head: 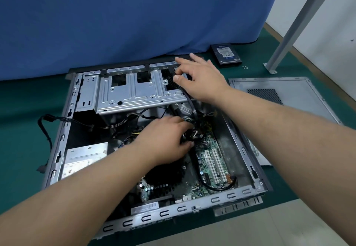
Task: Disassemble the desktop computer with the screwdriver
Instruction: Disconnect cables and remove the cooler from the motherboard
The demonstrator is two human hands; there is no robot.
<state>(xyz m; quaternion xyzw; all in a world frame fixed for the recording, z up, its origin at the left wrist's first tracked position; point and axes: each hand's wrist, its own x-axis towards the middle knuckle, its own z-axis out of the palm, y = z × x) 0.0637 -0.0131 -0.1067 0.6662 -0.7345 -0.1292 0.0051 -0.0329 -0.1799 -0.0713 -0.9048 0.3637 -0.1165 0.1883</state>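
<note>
The open desktop case (63,136) lies on its side on a green mat, its motherboard (212,155) exposed. My left hand (169,139) reaches into the middle of the case and its fingers grip a bundle of black cable connectors (194,134) above the board. My right hand (200,78) is at the far right corner of the drive cage (131,91), thumb and fingers pinching a black cable (190,103) that runs down toward the connectors. No screwdriver is in view.
A removed hard drive (226,54) lies at the back right with small screws (245,66) beside it. The grey side panel (285,95) lies right of the case. A power supply (84,159) sits at the case's left. A metal post (289,33) stands back right.
</note>
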